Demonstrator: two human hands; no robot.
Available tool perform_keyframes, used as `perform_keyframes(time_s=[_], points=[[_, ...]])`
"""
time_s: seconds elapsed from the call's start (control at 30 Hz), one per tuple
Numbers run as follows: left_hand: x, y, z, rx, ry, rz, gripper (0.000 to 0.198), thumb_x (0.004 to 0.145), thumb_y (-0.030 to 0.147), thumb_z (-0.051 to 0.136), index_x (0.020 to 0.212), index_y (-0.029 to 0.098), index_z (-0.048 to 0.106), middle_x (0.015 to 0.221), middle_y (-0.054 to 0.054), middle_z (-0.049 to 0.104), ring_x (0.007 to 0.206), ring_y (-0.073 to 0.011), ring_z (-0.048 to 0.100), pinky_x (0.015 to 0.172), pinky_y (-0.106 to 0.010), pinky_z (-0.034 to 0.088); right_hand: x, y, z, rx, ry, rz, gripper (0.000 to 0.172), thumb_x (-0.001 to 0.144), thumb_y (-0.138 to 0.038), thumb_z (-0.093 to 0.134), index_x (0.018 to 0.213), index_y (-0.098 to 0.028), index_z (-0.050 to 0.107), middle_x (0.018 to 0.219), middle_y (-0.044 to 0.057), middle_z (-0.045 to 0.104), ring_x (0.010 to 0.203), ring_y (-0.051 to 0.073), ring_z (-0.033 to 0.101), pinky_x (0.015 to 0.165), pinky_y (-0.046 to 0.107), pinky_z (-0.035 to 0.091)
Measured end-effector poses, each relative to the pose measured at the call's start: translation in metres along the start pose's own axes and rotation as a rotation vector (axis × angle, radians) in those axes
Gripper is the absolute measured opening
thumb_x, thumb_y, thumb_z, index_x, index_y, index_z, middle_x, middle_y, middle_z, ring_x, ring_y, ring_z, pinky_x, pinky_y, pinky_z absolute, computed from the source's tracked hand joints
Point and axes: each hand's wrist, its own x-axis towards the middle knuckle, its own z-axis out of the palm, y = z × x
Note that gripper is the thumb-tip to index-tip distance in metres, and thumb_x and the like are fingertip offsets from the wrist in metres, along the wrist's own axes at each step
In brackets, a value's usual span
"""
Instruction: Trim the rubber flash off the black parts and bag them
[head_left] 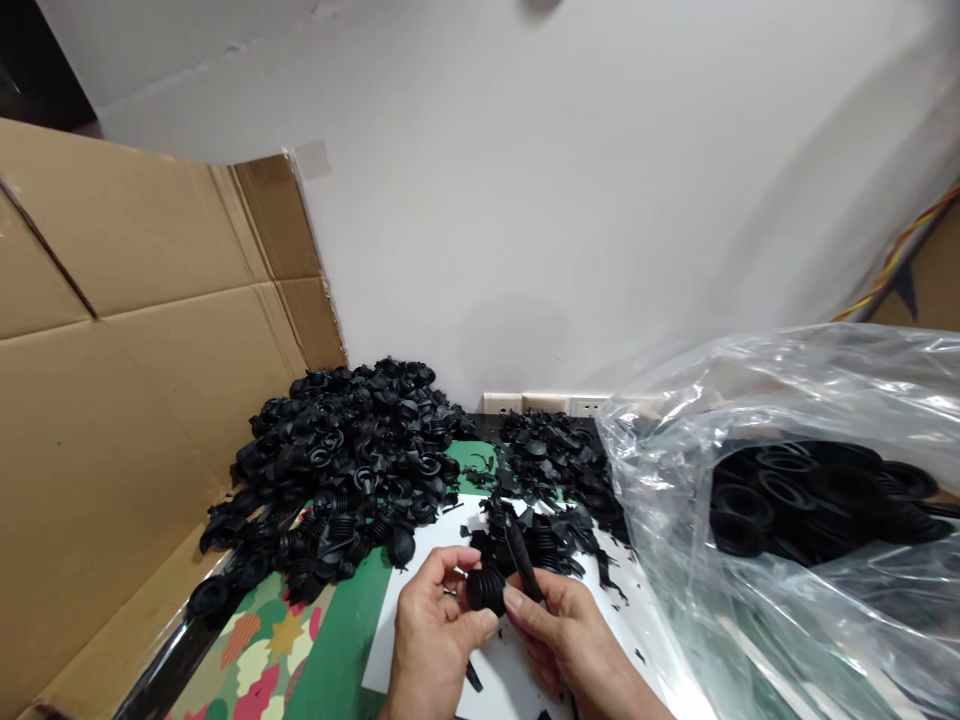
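My left hand (435, 625) and my right hand (562, 630) meet low in the middle of the view, both closed on one black ribbed rubber bellows part (485, 588). A thin dark tool or strip (520, 556) sticks up from the fingers of my right hand; I cannot make out what it is. Just beyond my hands lies a small heap of black rubber trimmings (551, 535) on a white sheet (420, 640).
A big pile of black bellows parts (345, 465) lies to the left, against a flattened cardboard box (127, 370). A clear plastic bag (787, 520) with more black parts fills the right. A second heap of scraps (555, 455) sits by the white wall (570, 200). The table has a patterned green cover (262, 670).
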Motion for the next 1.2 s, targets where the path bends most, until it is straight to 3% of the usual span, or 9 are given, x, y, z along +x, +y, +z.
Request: perform_keyframes(time_s=[0.2, 0.37, 0.5, 0.77, 0.87, 0.97, 1.03, 1.1, 1.2], points=[[0.002, -0.007, -0.002, 0.088, 0.064, 0.058, 0.036, 0.047, -0.003, 0.064, 0.077, 0.017, 0.069, 0.060, 0.005, 0.060, 0.043, -0.0067, 0.046, 0.039, -0.016, 0.034, 0.004, 0.002, 0.000, -0.087, 0.035, -0.036, 0.045, 0.057, -0.057, 0.072, 0.067, -0.014, 0.064, 0.038, -0.008, 0.037, 0.035, 0.007, 0.030, 0.039, 0.023, 0.027], [0.002, -0.009, -0.004, 0.187, 0.116, 0.245, 0.033, 0.048, -0.001, 0.061, 0.070, 0.020, 0.071, 0.079, -0.001, 0.063, 0.064, -0.0150, 0.056, 0.056, -0.023, 0.045, 0.004, -0.001, -0.002, -0.139, 0.140, -0.111, 0.046, 0.062, -0.059, 0.069, 0.076, -0.015, 0.066, 0.039, -0.008, 0.037, 0.035, 0.007, 0.028, 0.037, 0.022, 0.024], [0.002, -0.012, -0.006, 0.306, 0.162, 0.307, 0.029, 0.049, 0.002, 0.062, 0.068, 0.022, 0.072, 0.079, -0.002, 0.062, 0.060, -0.0153, 0.052, 0.054, -0.024, 0.043, 0.003, -0.005, -0.006, -0.080, 0.205, -0.188, 0.049, 0.063, -0.063, 0.066, 0.073, -0.015, 0.063, 0.046, -0.007, 0.040, 0.038, 0.007, 0.030, 0.037, 0.022, 0.025], [0.006, -0.012, -0.010, 0.436, 0.143, 0.419, 0.032, 0.050, 0.001, 0.057, 0.070, 0.022, 0.071, 0.081, -0.004, 0.065, 0.066, -0.0194, 0.056, 0.056, -0.026, 0.043, 0.007, -0.020, -0.008, 0.053, 0.166, -0.353, 0.052, 0.065, -0.067, 0.062, 0.073, -0.016, 0.061, 0.060, -0.001, 0.055, 0.055, 0.011, 0.048, 0.053, 0.022, 0.039], [0.015, -0.010, -0.010, 0.356, 0.146, 0.428, 0.025, 0.047, 0.008, 0.066, 0.067, 0.022, 0.073, 0.080, -0.004, 0.066, 0.070, -0.0226, 0.059, 0.057, -0.027, 0.047, 0.009, -0.028, -0.005, 0.007, 0.162, -0.377, 0.058, 0.058, -0.072, 0.063, 0.068, -0.015, 0.059, 0.057, -0.001, 0.051, 0.050, 0.011, 0.046, 0.043, 0.021, 0.036], [0.027, -0.002, -0.008, 0.234, 0.199, 0.415, 0.021, 0.045, 0.020, 0.075, 0.065, 0.022, 0.073, 0.079, -0.002, 0.065, 0.065, -0.0198, 0.058, 0.056, -0.026, 0.048, 0.011, -0.038, -0.005, -0.042, 0.124, -0.405, 0.061, 0.062, -0.075, 0.056, 0.071, -0.015, 0.058, 0.059, -0.001, 0.049, 0.050, 0.012, 0.047, 0.039, 0.021, 0.038], [0.032, 0.010, -0.005, 0.224, 0.111, 0.275, 0.030, 0.041, 0.026, 0.080, 0.069, 0.020, 0.073, 0.074, -0.001, 0.066, 0.057, -0.0172, 0.056, 0.052, -0.025, 0.049, 0.008, -0.046, -0.006, -0.081, 0.083, -0.426, 0.061, 0.066, -0.074, 0.052, 0.076, -0.015, 0.060, 0.062, 0.000, 0.050, 0.051, 0.012, 0.049, 0.040, 0.021, 0.039], [0.034, 0.025, -0.002, 0.173, 0.075, 0.214, 0.036, 0.036, 0.028, 0.083, 0.069, 0.019, 0.073, 0.072, -0.002, 0.067, 0.062, -0.0196, 0.059, 0.056, -0.026, 0.051, 0.000, -0.054, -0.010, -0.130, 0.032, -0.448, 0.059, 0.071, -0.071, 0.050, 0.081, -0.014, 0.061, 0.063, 0.000, 0.051, 0.053, 0.011, 0.050, 0.043, 0.020, 0.038], [0.032, 0.040, 0.006, 0.153, 0.065, 0.257, 0.039, 0.036, 0.030, 0.084, 0.072, 0.019, 0.073, 0.072, -0.002, 0.067, 0.063, -0.0197, 0.060, 0.056, -0.026, 0.052, -0.013, -0.062, -0.015, -0.198, -0.006, -0.496, 0.054, 0.076, -0.066, 0.050, 0.084, -0.013, 0.062, 0.058, -0.001, 0.052, 0.053, 0.010, 0.049, 0.051, 0.021, 0.037]])
